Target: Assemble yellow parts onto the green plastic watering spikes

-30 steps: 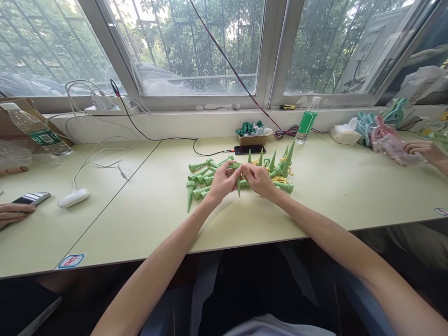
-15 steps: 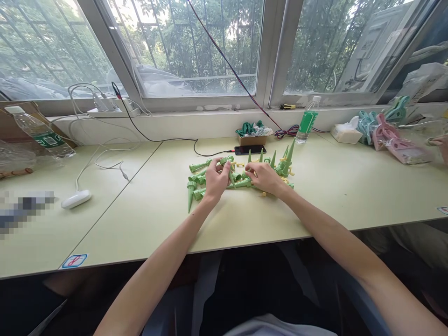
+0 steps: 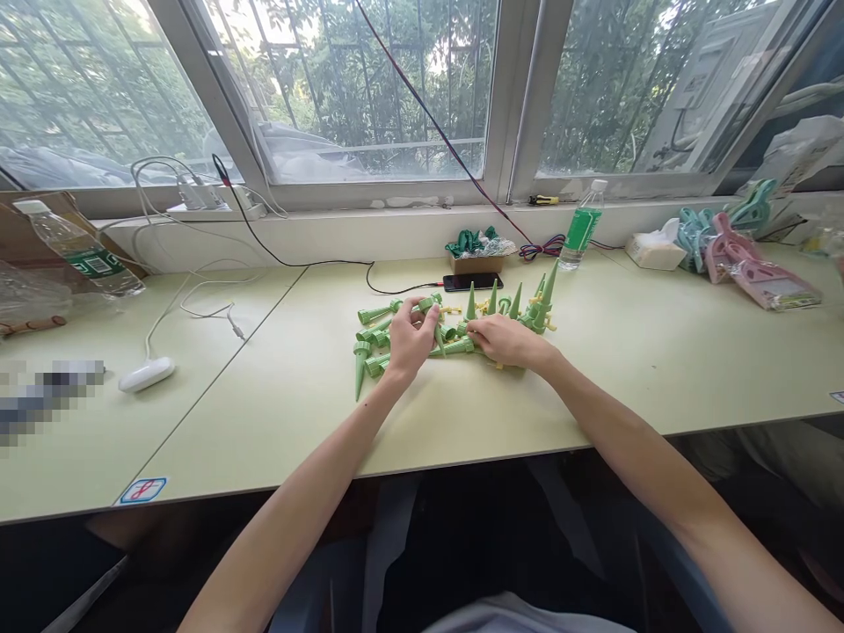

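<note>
My left hand (image 3: 412, 341) is closed around a green plastic plant watering spike (image 3: 440, 339), its tip pointing down toward the table. To its right, my right hand (image 3: 502, 340) has its fingertips pinched together low over the pile; whatever lies between them is hidden. Several green spikes lie left of and under my hands, one of them a spike with a ribbed cap (image 3: 360, 369) at the near left. Behind and right of my right hand, several spikes stand point up, the tallest a green spike (image 3: 546, 294). Small yellow valve pieces (image 3: 451, 309) are scattered among them.
Behind the pile lie a black phone (image 3: 473, 282) on a cable and a small cardboard box (image 3: 480, 263). A water bottle (image 3: 583, 227), a tissue pack (image 3: 657, 248) and pink clips (image 3: 742, 264) stand at the right. A white charger (image 3: 146, 374) lies left.
My right hand has lowered slightly toward the pile, its fingers drawing closer together. My left hand keeps the spike in nearly the same place. The view has shifted slightly.
</note>
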Demonstrator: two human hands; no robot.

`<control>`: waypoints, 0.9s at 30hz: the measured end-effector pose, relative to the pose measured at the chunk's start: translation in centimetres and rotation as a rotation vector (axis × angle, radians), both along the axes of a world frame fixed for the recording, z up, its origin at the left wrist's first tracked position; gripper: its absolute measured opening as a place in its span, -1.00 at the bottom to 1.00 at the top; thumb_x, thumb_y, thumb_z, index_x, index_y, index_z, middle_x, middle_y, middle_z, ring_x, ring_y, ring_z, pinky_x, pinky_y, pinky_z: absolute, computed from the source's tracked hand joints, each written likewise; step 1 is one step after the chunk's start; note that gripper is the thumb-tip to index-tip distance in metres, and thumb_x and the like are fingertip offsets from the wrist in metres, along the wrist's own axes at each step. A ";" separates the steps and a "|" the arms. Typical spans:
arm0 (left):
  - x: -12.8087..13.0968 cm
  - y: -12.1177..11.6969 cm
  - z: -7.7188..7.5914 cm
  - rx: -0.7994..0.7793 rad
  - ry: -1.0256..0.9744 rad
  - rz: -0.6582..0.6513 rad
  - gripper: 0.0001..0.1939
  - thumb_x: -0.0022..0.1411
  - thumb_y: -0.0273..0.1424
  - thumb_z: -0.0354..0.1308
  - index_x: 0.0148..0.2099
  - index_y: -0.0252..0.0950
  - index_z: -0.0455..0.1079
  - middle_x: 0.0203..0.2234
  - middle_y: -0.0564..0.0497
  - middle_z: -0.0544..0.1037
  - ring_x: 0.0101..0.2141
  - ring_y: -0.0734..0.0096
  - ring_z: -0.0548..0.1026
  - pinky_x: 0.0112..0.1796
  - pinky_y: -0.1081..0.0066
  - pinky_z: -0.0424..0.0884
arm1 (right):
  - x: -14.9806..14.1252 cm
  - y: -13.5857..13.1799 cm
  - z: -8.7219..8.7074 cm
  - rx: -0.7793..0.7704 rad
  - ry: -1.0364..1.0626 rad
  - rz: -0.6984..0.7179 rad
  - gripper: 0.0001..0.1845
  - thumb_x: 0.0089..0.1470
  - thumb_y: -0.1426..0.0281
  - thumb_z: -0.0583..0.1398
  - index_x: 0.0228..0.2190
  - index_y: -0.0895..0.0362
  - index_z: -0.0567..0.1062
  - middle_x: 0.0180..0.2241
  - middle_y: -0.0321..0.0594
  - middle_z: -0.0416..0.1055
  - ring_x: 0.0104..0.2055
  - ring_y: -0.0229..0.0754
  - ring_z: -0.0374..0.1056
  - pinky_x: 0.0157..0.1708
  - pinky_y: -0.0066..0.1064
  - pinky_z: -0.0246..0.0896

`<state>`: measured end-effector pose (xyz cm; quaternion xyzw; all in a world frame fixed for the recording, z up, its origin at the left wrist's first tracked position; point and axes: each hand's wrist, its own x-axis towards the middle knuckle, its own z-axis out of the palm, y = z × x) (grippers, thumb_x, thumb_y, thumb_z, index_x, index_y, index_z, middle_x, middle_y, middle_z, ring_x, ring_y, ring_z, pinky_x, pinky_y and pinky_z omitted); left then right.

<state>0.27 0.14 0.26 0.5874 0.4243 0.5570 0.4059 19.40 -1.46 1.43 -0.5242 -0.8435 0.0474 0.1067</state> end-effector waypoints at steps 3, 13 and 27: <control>0.0 0.0 0.0 0.001 0.015 -0.004 -0.68 0.20 -0.17 0.26 -0.10 -0.25 0.36 -0.59 0.12 0.42 -0.70 0.59 0.32 -0.69 0.56 0.25 | 0.1 0.1 -0.1 -0.011 -0.031 -0.010 -0.80 0.19 0.55 0.06 -0.30 0.13 0.47 -0.36 -0.12 0.45 -0.37 -0.16 0.30 -0.44 -0.39 -0.06; 0.0 -0.3 0.1 -0.001 0.055 -0.013 -0.66 0.22 -0.18 0.24 -0.06 -0.25 0.35 -0.58 0.13 0.42 -0.70 0.59 0.33 -0.68 0.55 0.26 | -0.1 -0.3 0.1 -0.025 -0.062 -0.013 -0.86 0.09 0.53 0.14 -0.31 0.12 0.47 -0.30 -0.11 0.50 -0.31 -0.10 0.36 -0.43 -0.38 -0.03; 0.2 -0.2 -0.1 0.036 0.144 -0.006 -0.68 0.25 -0.20 0.19 -0.03 -0.28 0.36 -0.55 0.06 0.49 -0.69 0.59 0.31 -0.66 0.54 0.23 | -0.2 -0.4 -0.2 -0.062 -0.089 -0.014 -0.85 0.16 0.46 0.13 -0.24 0.09 0.48 -0.24 -0.10 0.50 -0.27 -0.09 0.37 -0.41 -0.39 -0.01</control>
